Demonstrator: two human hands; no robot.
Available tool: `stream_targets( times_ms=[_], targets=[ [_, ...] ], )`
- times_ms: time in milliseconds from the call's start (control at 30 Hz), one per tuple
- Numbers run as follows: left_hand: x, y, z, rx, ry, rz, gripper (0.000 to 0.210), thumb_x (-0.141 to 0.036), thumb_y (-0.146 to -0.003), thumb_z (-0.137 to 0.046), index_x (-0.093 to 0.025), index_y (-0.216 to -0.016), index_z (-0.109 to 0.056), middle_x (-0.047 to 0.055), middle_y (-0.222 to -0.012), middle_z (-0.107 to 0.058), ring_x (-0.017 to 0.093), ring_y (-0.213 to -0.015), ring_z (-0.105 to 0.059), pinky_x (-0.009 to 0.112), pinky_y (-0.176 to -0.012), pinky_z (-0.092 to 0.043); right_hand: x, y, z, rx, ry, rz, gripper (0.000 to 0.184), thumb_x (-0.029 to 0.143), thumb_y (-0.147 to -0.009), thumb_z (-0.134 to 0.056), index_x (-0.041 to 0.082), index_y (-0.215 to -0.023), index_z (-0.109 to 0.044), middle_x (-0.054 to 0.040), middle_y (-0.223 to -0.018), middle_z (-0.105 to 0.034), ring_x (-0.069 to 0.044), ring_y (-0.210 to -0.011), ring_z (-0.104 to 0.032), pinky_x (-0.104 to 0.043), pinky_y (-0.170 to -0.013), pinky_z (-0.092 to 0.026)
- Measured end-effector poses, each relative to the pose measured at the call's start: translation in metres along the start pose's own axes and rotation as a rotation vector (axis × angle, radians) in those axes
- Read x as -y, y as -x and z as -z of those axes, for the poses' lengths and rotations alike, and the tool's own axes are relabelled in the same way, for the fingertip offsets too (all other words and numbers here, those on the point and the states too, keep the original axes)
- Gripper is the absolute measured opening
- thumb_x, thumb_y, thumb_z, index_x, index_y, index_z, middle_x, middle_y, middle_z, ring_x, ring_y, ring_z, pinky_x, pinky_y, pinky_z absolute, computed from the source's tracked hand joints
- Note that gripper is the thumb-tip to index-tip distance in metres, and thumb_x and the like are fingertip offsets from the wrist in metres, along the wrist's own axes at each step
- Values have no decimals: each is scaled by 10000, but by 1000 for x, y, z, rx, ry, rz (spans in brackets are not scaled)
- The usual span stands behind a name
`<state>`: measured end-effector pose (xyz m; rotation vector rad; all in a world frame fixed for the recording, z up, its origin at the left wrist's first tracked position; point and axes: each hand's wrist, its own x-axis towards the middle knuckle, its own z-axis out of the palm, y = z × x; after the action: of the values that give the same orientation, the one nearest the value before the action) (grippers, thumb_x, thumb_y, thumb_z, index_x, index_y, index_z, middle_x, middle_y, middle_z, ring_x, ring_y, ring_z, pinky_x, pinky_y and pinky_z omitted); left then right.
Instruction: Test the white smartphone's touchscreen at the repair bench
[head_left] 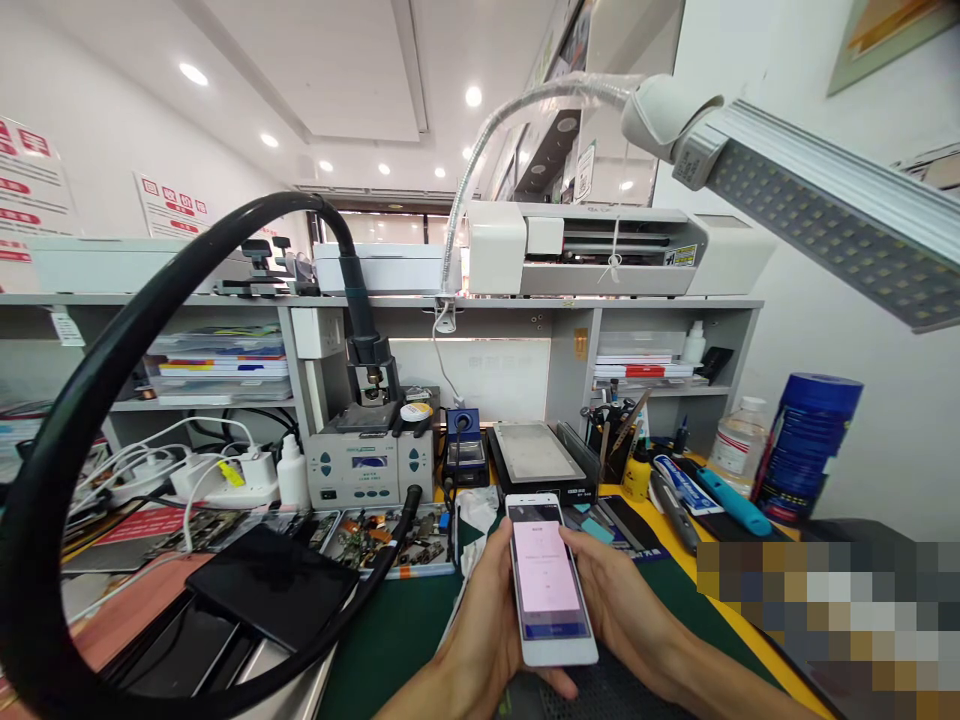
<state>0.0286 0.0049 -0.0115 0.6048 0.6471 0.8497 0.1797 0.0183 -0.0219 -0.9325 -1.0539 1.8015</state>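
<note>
A white smartphone (549,580) is held upright over the front of the workbench, its screen lit with a pale pink panel and a blue bar near the bottom. My left hand (484,610) grips its left edge, thumb along the side. From the right, my right hand (611,600) closes on the other edge, thumb at the upper side of the screen. Most fingers of both hands are hidden behind the phone; one fingertip shows below it.
A hot-air station (371,468) with a thick black hose (45,470) looping across the left stands behind a tray of small parts (337,535). Dark tablets (274,585) lie left. A screen heating plate (536,452) is behind the phone. An LED lamp (825,210) hangs upper right.
</note>
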Motion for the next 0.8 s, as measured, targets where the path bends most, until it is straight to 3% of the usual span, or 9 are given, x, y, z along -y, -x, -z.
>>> stream_targets(
  times_ms=[133,233,367,500,800],
  targets=[
    [1,0,1,2,4,-21,695,-672,-943,-317,-176,-1369,-553,94,-886,-625,262,-702,-678,315,-399,-558,0,0,0,-17,23,0,414,512,-937,-506,164,-1097,-663,-70,-928,-749,-253,-868,-678,-370,-800,-483],
    [1,-2,2,24,-4,-20,688,-664,-950,-304,-175,-1355,-568,93,-870,-627,252,-681,-676,319,-393,-560,-2,0,0,-33,50,23,277,343,-876,-565,178,-1075,-665,-40,-876,-736,-227,-828,-660,-335,-745,-471],
    [0,-4,2,21,-2,-3,684,-663,-948,-315,-175,-1350,-576,96,-870,-636,250,-666,-680,323,-381,-558,-3,0,2,-31,84,41,382,186,-752,-591,189,-1128,-654,-29,-884,-739,-214,-796,-647,-327,-727,-462],
    [0,-4,2,13,9,2,681,-661,-946,-327,-179,-1360,-570,108,-909,-648,257,-681,-688,325,-382,-560,-4,0,2,-37,99,51,379,174,-731,-590,183,-1104,-658,-38,-891,-743,-224,-812,-650,-338,-743,-463],
    [2,-6,6,57,7,-8,710,-681,-943,-304,-170,-1340,-595,114,-886,-660,253,-687,-686,318,-393,-562,-3,-1,1,-26,66,35,262,275,-828,-562,192,-1058,-660,-34,-833,-729,-224,-775,-646,-346,-714,-474]
  ],
)
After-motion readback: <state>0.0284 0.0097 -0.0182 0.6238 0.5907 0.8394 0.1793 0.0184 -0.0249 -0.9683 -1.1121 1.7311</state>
